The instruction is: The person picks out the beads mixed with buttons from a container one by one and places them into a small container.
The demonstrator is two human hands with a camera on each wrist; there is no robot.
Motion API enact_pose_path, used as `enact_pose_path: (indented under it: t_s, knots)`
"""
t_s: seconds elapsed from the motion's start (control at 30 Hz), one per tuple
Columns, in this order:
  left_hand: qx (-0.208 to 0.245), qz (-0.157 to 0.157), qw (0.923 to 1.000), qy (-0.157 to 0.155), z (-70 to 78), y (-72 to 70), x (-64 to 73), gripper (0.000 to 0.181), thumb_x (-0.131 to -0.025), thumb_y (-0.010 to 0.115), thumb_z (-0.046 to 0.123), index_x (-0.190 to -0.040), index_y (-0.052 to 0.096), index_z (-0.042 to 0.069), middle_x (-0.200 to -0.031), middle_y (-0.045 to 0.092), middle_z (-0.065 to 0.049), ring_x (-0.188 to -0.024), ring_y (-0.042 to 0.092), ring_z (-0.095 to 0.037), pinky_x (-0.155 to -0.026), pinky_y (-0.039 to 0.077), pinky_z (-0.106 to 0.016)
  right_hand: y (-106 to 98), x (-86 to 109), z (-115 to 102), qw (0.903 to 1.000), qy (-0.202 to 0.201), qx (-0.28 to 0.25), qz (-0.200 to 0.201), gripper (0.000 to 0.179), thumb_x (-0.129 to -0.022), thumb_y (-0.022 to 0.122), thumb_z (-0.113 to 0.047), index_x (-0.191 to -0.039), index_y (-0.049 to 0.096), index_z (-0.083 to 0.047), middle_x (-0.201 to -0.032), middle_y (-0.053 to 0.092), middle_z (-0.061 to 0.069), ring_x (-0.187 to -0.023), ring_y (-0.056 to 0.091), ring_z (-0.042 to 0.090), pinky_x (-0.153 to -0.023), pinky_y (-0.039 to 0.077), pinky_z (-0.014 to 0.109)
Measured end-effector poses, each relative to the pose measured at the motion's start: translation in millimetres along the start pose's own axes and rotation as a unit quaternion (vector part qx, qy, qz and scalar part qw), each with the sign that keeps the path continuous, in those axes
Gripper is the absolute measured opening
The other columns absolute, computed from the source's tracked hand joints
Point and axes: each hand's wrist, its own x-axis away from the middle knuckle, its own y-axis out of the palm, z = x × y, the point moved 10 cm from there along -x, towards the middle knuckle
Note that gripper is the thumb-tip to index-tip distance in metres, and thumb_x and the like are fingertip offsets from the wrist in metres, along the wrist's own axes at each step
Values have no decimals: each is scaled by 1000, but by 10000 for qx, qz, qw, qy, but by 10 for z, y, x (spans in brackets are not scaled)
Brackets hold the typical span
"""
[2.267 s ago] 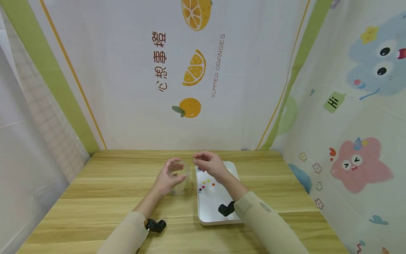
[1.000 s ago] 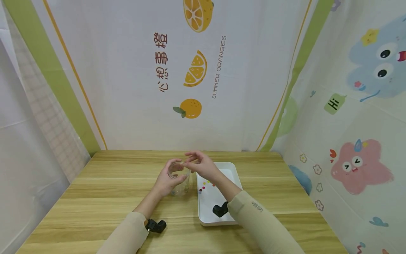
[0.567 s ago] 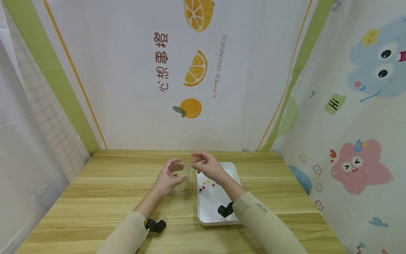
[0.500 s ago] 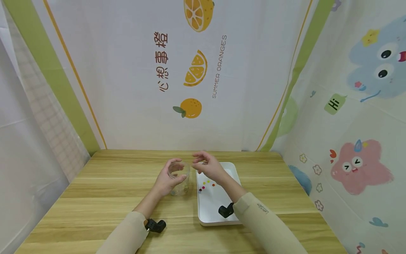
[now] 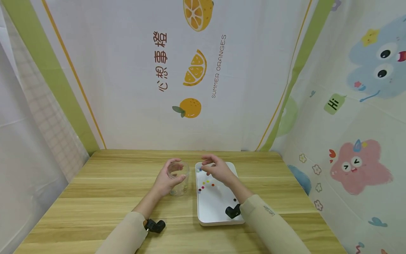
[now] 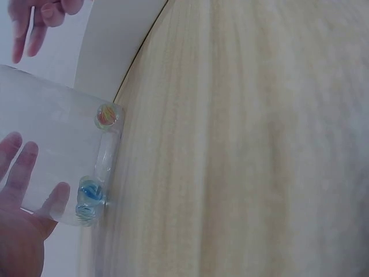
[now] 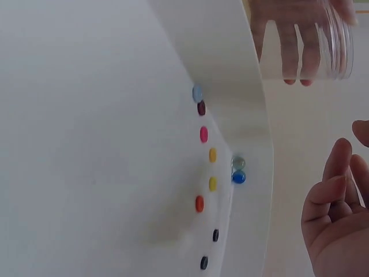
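Note:
My left hand (image 5: 168,179) grips a clear jar (image 5: 180,188), which stands upright on the table with its mouth up. At the jar's bottom, in the left wrist view, lie an orange-yellow swirled marble (image 6: 107,115) and blue swirled marbles (image 6: 89,191). My right hand (image 5: 219,170) hovers over the far end of a white tray (image 5: 215,208), its fingers loosely bent and nothing visible between them. Inside the tray, a clear marble (image 7: 238,163) and a blue marble (image 7: 239,177) sit together in a corner. Small button-like discs (image 7: 203,134) in several colours form a loose row there.
The tray has raised walls and stands right of the jar on a wooden table (image 5: 120,197). Small black wrist cameras (image 5: 155,226) stick out from both wrists. A printed curtain (image 5: 136,123) hangs behind the table.
My right hand went left to the jar's mouth, then came back right over the tray, its fingers spreading. The left hand and jar stayed in place.

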Motion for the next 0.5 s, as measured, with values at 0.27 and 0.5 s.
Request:
enact_pose_path:
  t_s: [0.27, 0.5]
  knots:
    - [-108, -6, 9999, 25, 15, 1, 15, 70, -96, 80, 10, -156, 45, 9, -149, 65, -25, -143, 57, -44, -120, 45, -67, -151, 16, 174, 9991, 206, 347, 149, 50, -102, 75, -19, -149, 62, -9, -138, 69, 20, -90, 72, 29, -69, 52, 31]
    - [-107, -24, 9999, 27, 19, 5, 10, 69, -96, 79, 11, -155, 45, 12, -150, 64, -25, -143, 57, -43, -120, 44, -67, -247, 38, 289, 9970, 397, 647, 159, 58, -100, 78, -16, -153, 58, -8, -144, 65, 23, -102, 72, 30, -84, 60, 43]
